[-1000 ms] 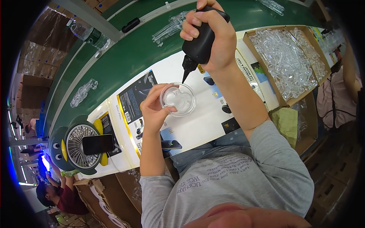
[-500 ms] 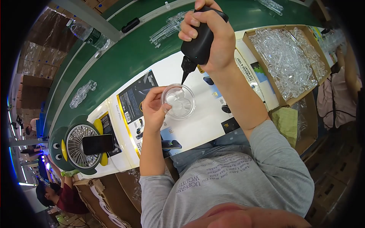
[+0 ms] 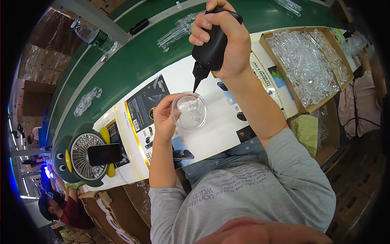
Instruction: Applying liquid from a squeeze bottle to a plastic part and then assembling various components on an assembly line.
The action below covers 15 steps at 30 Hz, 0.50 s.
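Observation:
Clear and round, a shallow plastic dish (image 3: 194,122) with circular shapes inside is pinched at its left rim by my left hand (image 3: 164,120). My right hand (image 3: 235,44) wraps around a black squeeze bottle (image 3: 210,51), tipped so that its tapered nozzle points down. The nozzle's tip is right at the dish's far rim; whether it touches cannot be made out. No liquid can be seen leaving it. Under both hands lies a white printed cardboard sheet (image 3: 211,143).
A cardboard box (image 3: 302,106) of clear plastic parts stands at the right. More clear pieces (image 3: 87,101) lie on the green table (image 3: 134,77). At left are a penguin-shaped fan (image 3: 87,152), a black phone (image 3: 105,154) and a water bottle (image 3: 95,37). Other people sit on both sides.
The dish has shifted and tilted slightly in my left hand. My right hand has moved a little left and down with the squeeze bottle.

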Motion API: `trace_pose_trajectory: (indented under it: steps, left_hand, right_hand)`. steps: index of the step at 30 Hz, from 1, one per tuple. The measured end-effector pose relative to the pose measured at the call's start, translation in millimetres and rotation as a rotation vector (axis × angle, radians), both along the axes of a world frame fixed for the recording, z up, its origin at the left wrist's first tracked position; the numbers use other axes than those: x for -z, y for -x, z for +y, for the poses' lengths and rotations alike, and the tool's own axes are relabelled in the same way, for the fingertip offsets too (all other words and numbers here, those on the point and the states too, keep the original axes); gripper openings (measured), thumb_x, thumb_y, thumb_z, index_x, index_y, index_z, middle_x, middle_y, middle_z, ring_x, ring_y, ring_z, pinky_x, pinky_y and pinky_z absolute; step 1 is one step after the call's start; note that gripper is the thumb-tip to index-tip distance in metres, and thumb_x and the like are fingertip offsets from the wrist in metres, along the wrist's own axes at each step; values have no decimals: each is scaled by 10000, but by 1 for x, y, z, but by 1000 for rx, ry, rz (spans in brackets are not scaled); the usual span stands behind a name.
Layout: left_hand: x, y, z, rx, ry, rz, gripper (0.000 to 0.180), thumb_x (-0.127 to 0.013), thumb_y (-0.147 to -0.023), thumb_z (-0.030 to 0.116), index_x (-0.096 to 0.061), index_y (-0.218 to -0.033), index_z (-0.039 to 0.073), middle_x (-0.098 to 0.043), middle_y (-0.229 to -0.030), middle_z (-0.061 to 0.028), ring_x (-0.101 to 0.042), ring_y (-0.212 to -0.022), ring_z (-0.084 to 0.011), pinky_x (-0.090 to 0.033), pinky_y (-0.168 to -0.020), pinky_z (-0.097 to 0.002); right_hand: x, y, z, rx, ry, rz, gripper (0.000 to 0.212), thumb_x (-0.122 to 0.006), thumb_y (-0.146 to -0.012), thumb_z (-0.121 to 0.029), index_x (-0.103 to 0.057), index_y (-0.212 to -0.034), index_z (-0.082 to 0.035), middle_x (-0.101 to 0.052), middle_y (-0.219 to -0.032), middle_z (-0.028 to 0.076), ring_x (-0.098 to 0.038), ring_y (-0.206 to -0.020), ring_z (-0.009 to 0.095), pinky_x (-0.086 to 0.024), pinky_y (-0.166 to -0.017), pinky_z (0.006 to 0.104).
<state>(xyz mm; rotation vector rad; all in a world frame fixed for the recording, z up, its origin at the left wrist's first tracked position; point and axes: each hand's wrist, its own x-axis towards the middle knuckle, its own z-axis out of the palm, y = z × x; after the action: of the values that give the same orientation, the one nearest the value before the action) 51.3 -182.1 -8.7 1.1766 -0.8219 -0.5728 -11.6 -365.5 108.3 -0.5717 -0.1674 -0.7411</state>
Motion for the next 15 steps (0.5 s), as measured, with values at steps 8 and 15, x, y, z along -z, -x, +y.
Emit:
trace_pose_trajectory:
  steps: [8,15]
  left_hand:
    - [-1,-4,5,107,-37,26,512,-671,-756,365,-559,-1032,-52,-618,-956,-110,-587,-890,-178,-449,-801,-288]
    - [-1,-2,4,219,-34,62,494,-665,-765,338,-558,-1035,-63,-621,-954,-127,-594,-884,-185,-454,-800,-295]
  right_hand:
    - [-1,1,3,-47,3,-13,133,-463,-784,-22,-395,-893,-55,-426,-661,50,-426,-558,122,-382,-531,247]
    - [-5,5,5,-77,19,47,140,-471,-774,-16,-398,-888,-53,-420,-664,50,-432,-544,123,-387,-526,251]
